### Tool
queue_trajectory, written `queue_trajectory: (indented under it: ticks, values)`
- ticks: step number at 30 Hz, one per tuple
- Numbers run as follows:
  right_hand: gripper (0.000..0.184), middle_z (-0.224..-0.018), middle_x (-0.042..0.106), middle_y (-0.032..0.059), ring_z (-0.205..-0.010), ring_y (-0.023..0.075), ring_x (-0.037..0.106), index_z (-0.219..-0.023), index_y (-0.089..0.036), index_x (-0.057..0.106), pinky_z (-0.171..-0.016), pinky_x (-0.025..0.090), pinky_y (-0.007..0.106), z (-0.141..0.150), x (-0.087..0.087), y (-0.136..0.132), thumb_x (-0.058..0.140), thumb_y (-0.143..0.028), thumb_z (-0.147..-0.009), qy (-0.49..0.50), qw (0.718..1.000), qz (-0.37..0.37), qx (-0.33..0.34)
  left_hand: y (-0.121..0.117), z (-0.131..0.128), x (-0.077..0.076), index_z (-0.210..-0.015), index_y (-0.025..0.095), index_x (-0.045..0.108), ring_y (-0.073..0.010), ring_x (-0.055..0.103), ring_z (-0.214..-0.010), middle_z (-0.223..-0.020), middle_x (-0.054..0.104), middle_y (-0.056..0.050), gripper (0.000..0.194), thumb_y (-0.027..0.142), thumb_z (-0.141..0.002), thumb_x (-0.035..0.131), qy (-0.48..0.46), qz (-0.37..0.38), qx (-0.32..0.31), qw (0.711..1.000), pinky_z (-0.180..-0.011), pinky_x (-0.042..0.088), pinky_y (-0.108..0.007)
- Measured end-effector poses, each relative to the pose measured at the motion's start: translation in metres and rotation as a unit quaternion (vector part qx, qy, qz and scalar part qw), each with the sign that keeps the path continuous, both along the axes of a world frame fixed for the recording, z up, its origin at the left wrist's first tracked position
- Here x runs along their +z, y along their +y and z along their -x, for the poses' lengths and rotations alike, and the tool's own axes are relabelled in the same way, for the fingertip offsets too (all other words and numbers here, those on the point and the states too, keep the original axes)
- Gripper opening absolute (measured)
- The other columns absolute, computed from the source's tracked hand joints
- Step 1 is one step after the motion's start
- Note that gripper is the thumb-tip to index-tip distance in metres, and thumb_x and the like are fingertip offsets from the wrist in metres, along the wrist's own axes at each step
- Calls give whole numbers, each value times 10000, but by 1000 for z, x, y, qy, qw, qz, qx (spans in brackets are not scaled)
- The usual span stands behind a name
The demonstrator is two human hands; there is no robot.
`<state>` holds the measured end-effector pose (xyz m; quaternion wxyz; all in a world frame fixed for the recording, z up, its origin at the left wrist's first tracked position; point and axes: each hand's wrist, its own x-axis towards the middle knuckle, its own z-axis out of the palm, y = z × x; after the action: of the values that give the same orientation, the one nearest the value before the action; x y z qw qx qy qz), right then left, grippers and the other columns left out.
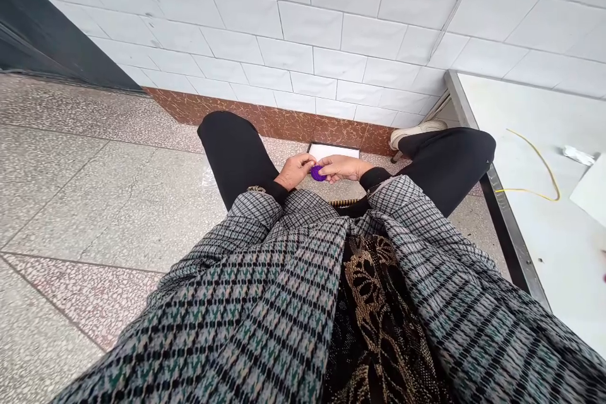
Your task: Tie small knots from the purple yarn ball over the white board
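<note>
A small round purple piece (318,173) with a textured surface is between my two hands, above my lap. Whether it is crocheted or beaded I cannot tell. My right hand (344,168) is closed on it from the right, thumb lying across its face. From the left, my left hand (294,172) pinches at its upper left edge with thumb and forefinger together. Anything finer between those fingertips is too small to make out. Just beyond the hands, low between my knees, lies a white panel with a dark rim (334,150).
At my right stands a white-topped table (511,101) with a metal edge. On it lie a curved yellow strand (549,167), a crumpled white scrap (578,154) and a white sheet (591,189). A tiled wall (303,63) rises ahead; a dark panel (61,19) is at left.
</note>
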<state>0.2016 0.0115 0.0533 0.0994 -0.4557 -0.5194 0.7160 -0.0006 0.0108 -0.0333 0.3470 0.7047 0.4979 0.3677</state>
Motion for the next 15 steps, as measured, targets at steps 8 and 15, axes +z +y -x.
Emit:
queue_trajectory:
  ticks: [8, 15]
  values:
    - [201, -684, 595, -62, -559, 73, 565, -1008, -196, 502, -582, 543, 156, 6, 0, 4, 610, -26, -1017, 45, 973, -71, -217, -5, -6, -3, -763, 162, 685, -138, 490, -602, -641, 572, 12, 223, 355, -862, 629, 10, 94, -120, 988, -637, 405, -264]
    - [319, -576, 577, -53, -497, 112, 537, -926, -209, 507, -451, 448, 183, 2, -15, 8, 763, -20, -904, -192, 966, -139, -101, -8, -4, 6, -800, 164, 693, -148, 506, -655, -704, 584, 1, 233, 377, -857, 620, -3, 41, -103, 994, -671, 411, -279]
